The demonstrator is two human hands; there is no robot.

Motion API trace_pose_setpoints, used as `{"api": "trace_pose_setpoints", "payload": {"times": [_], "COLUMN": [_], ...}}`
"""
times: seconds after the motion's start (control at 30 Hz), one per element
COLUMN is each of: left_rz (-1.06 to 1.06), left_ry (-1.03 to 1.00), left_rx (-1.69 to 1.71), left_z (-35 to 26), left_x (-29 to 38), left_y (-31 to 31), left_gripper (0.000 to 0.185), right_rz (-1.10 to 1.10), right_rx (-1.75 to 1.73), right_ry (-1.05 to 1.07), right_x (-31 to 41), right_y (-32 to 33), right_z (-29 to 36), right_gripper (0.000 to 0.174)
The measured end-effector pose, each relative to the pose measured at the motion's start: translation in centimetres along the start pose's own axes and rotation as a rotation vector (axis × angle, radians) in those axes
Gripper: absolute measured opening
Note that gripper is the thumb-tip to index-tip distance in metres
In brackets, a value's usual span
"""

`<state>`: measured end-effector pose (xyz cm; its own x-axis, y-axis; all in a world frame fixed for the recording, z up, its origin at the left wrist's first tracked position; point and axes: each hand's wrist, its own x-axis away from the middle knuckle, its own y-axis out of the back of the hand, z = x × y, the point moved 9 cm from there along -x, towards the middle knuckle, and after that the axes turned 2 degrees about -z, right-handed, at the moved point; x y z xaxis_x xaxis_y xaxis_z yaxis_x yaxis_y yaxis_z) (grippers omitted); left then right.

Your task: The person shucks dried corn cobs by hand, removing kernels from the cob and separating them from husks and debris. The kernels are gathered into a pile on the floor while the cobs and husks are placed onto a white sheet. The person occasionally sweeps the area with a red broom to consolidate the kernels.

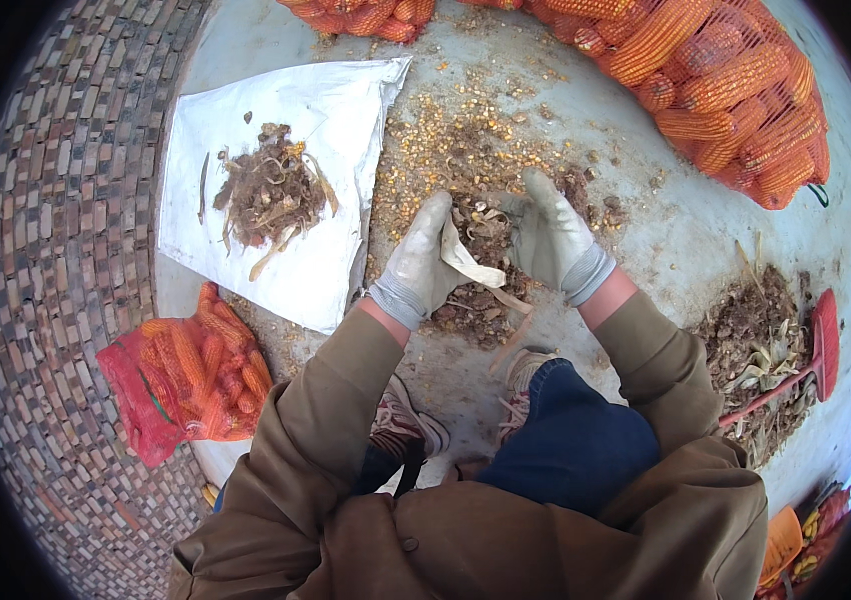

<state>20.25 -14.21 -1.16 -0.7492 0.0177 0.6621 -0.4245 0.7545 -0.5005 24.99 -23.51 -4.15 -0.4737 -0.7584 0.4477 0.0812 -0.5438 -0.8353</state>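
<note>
My left hand (425,259), in a whitish work glove, is cupped at the left side of a heap of brown chaff and husk scraps (479,311). A pale strip of dry corn husk (463,259) lies against its fingers. Facing it, my right hand (549,232), gloved too, is cupped at the heap's right side, thumb up. Debris lies between the palms; whether either hand grips any of it I cannot tell. Loose corn kernels (463,127) are scattered on the concrete beyond. To the left, a white sheet (193,142) carries a smaller pile of husk debris (272,195).
A large red mesh sack of corn cobs (733,90) stands at upper right, a smaller one (200,367) at lower left. At right, a red broom (824,345) rests by another debris pile (755,352). Brick paving (73,187) borders the concrete on the left. My shoes are just below the heap.
</note>
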Motion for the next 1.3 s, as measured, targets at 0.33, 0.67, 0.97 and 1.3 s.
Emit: {"api": "trace_pose_setpoints", "payload": {"times": [0.33, 0.67, 0.97, 1.3], "left_rz": [-0.06, -0.076, -0.664, -1.257], "left_ry": [0.044, -0.111, -0.542, -0.635], "left_rx": [0.278, 0.347, 0.244, -0.541], "left_z": [0.8, -3.7, -20.9, -21.8], "left_x": [-0.3, 1.8, 8.1, 10.6], "left_y": [2.1, 6.4, 22.8, 26.6], "left_gripper": [0.038, 0.035, 0.029, 0.097], "right_rz": [0.232, -0.123, -0.246, -0.449], "right_rx": [0.019, 0.045, 0.059, 1.123], "right_ry": [-0.082, 0.021, 0.039, 0.244], "right_x": [3.6, 1.4, 1.5, 1.8], "right_y": [-3.9, 3.0, 7.0, 9.1], "right_z": [2.3, 2.4, 3.5, 6.6], "right_gripper": [0.118, 0.097, 0.091, 0.083]}}
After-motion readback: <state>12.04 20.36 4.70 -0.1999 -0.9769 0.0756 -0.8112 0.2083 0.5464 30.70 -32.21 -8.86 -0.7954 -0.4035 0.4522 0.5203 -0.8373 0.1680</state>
